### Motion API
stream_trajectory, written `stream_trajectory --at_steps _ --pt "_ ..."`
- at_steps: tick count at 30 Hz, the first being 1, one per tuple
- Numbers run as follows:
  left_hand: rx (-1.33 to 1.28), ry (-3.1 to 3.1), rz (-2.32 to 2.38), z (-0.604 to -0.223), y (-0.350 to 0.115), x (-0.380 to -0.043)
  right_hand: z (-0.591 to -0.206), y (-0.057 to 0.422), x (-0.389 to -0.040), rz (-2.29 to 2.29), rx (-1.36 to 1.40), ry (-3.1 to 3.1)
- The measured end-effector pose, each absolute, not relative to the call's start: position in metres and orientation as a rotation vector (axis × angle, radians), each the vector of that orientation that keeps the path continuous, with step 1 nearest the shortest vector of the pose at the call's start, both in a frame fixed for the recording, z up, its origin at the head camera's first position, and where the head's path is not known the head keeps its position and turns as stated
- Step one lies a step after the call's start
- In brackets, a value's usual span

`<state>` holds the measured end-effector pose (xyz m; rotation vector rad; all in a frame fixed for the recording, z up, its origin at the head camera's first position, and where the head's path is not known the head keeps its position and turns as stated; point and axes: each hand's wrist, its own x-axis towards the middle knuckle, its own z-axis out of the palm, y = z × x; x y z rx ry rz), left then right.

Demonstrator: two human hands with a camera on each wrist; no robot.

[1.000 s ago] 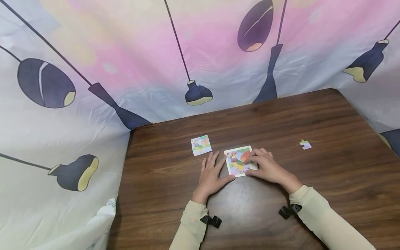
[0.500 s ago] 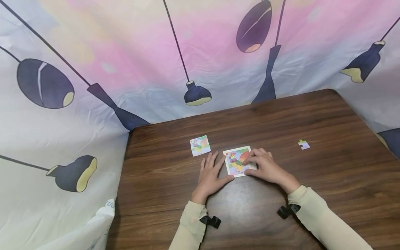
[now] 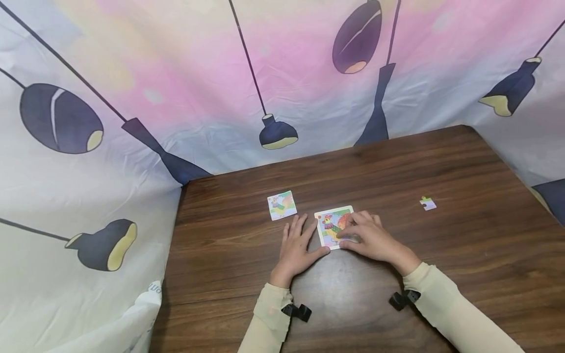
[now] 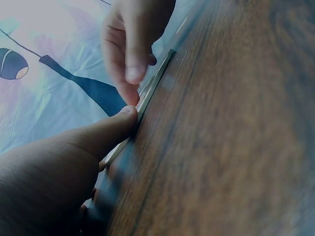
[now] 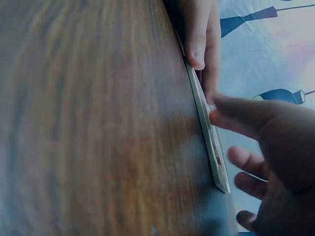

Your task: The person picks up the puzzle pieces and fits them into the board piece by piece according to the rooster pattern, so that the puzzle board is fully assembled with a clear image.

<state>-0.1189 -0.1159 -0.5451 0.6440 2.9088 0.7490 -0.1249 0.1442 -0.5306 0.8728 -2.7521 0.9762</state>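
Note:
A rooster jigsaw puzzle (image 3: 329,229) in a pale frame lies on the table. My left hand (image 3: 296,250) rests at its left side with spread fingers, the thumb touching the near edge. Over the puzzle's right part is my right hand (image 3: 372,238), its index fingertip on the picture and its thumb by the near edge. No piece shows between those fingers; the right part of the picture is hidden beneath them. In the left wrist view, my left thumb (image 4: 123,119) presses the frame's rim. The right wrist view shows the frame (image 5: 202,105) edge-on, with dark gaps along its side.
A loose puzzle piece (image 3: 427,204), lilac and green, lies to the right on the brown wooden table (image 3: 476,245). A square card (image 3: 282,205) with the same rooster picture lies beyond my left hand. A curtain printed with lamps (image 3: 198,88) hangs behind the table.
My right hand has slid slightly left and toward me across the puzzle, uncovering a little of its upper right. My left hand stays at the frame. The card and the loose piece lie still.

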Motion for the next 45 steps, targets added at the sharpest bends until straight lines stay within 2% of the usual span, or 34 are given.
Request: stream_trajectory --at_steps 9,14,19,24,30,45 --pt "0.676 2.928 0.744 -0.539 -0.119 -0.124 -0.524 0.141 -0.126 0.912 0.949 -2.756" --pt "0.654 2.912 0.751 -0.538 -0.119 -0.123 -0.525 0.158 -0.132 1.076 0.87 -2.58" --pt "0.645 2.91 0.767 -0.541 -0.117 -0.119 -0.524 0.216 -0.141 1.146 0.624 -2.468" --pt "0.641 2.916 0.768 -0.543 -0.117 -0.117 -0.521 0.292 -0.14 1.16 0.326 -2.614" --pt "0.651 2.921 0.74 -0.543 -0.117 -0.116 -0.531 0.347 -0.142 1.038 0.294 -2.89" --pt "0.639 2.93 0.755 -0.544 -0.118 -0.114 -0.535 0.34 -0.139 0.887 0.378 -2.822"
